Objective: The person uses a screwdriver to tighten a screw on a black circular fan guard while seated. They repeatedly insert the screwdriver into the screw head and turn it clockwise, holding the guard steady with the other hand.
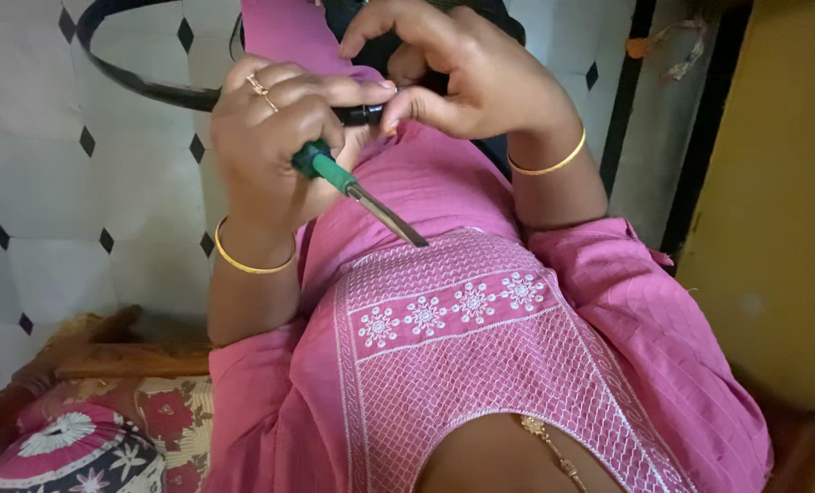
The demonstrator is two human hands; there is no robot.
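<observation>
Pink embroidered tunic [480, 347] fills the near view. Beyond it, left hand [275, 137] grips a green-handled screwdriver [357, 192], parked blade-down, while right hand [467, 78] pinches a black hoop [143, 87] steady.

I see the thin black curved hoop [143, 87] run off the top edge, and my left hand [275, 137] and right hand [462, 78] cover where they meet it. My fingers [334, 91] hide most of the green-handled screwdriver [357, 194]; what the right hand pinches is too small to tell.
</observation>
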